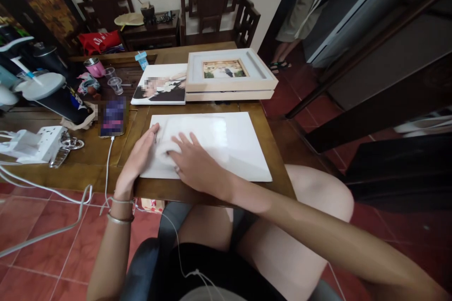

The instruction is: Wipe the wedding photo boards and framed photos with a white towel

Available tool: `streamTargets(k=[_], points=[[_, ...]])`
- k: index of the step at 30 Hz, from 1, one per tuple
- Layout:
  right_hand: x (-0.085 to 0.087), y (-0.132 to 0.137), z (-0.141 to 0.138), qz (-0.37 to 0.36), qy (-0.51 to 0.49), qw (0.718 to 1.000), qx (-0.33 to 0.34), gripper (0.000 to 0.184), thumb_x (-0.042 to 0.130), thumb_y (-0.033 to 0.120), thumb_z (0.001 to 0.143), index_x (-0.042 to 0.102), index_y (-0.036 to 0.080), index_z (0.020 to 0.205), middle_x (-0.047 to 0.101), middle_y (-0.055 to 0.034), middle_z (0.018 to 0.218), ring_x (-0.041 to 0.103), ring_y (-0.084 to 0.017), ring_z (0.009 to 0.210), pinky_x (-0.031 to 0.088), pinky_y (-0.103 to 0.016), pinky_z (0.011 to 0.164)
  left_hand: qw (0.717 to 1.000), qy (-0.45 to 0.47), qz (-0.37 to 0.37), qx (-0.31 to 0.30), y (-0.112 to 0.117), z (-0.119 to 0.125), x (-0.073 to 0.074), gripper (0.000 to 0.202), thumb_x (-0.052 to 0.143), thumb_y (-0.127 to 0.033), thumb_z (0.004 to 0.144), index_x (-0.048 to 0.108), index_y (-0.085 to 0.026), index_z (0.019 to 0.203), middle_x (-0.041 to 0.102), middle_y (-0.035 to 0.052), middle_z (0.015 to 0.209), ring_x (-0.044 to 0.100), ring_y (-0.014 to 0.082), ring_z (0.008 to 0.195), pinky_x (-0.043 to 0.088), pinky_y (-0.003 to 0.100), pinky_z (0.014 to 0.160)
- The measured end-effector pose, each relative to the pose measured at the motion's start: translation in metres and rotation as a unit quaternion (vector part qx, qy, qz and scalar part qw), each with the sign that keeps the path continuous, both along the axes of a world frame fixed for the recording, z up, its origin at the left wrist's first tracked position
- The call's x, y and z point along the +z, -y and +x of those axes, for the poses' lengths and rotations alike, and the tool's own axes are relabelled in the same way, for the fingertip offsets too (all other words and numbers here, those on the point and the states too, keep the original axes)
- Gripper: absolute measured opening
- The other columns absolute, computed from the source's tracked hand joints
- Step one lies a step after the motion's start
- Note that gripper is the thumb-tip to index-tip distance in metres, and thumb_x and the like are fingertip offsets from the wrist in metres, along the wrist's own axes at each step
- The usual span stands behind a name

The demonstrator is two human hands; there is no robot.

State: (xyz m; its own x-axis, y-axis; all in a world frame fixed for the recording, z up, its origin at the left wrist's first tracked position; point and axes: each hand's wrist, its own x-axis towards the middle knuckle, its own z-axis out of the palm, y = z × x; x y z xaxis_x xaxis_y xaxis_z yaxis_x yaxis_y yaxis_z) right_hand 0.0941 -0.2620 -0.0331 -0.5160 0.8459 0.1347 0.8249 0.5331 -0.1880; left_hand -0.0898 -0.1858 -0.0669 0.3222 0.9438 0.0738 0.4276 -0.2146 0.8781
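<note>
A glossy white rectangular panel [236,150] lies flat at the front edge of the wooden table. My left hand [141,150] rests along the panel's left edge, its fingers stretched out and touching it. Over the left half of the panel, my right hand [197,162] lies palm down with the fingers spread. Under and beside those fingers is a blurred whitish patch, perhaps a tissue or cloth; I cannot tell which.
Behind the panel are a photo print [162,85] and stacked wooden picture frames [231,75]. A power strip [44,143], a charging phone [113,117], a black tumbler [60,99] and small plastic cups [116,85] stand left. A person [303,14] is at back right.
</note>
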Motion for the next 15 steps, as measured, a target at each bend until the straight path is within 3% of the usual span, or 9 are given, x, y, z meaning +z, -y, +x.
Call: streamTargets(k=[3,7,11,15], points=[[-0.005,-0.023,-0.019,0.028,0.010,0.999,-0.044,0.037,0.045,0.018,0.095,0.064,0.008,0.126,0.045,-0.0281,0.149,0.038,-0.045,0.141,0.026,-0.065,0.114,0.999,0.025,0.028,0.015,0.001,0.000,0.001,0.067,0.024,-0.063,0.100,0.045,-0.020,0.148,0.044,0.0096,0.156,0.041,0.0233,0.144,0.029,0.043,0.122],[-0.007,-0.011,-0.026,0.060,0.005,0.994,0.096,0.035,0.048,0.017,0.095,0.064,0.017,0.126,0.046,-0.0206,0.150,0.037,-0.039,0.143,0.024,-0.063,0.116,0.995,0.061,0.079,0.028,0.004,0.000,0.005,0.073,-0.001,-0.060,0.100,0.032,-0.023,0.154,0.033,0.0059,0.162,0.028,0.0182,0.150,0.026,0.036,0.123],[-0.001,0.020,-0.004,0.029,-0.013,0.971,0.235,0.029,0.054,0.020,0.092,0.067,0.018,0.118,0.049,-0.0173,0.149,0.037,-0.035,0.143,0.024,-0.058,0.119,0.993,0.099,0.056,0.038,0.007,0.003,0.004,0.071,-0.002,-0.057,0.101,0.034,-0.023,0.153,0.033,0.0044,0.162,0.028,0.0179,0.150,0.028,0.038,0.122],[0.014,0.026,0.023,-0.049,-0.026,0.967,0.250,0.033,0.055,0.013,0.087,0.065,0.014,0.118,0.060,-0.0139,0.137,0.045,-0.030,0.138,0.030,-0.050,0.119,0.995,0.016,0.099,0.014,0.010,0.007,-0.001,0.070,0.009,-0.058,0.102,0.043,-0.018,0.149,0.040,0.0084,0.158,0.034,0.0214,0.148,0.026,0.043,0.124]])
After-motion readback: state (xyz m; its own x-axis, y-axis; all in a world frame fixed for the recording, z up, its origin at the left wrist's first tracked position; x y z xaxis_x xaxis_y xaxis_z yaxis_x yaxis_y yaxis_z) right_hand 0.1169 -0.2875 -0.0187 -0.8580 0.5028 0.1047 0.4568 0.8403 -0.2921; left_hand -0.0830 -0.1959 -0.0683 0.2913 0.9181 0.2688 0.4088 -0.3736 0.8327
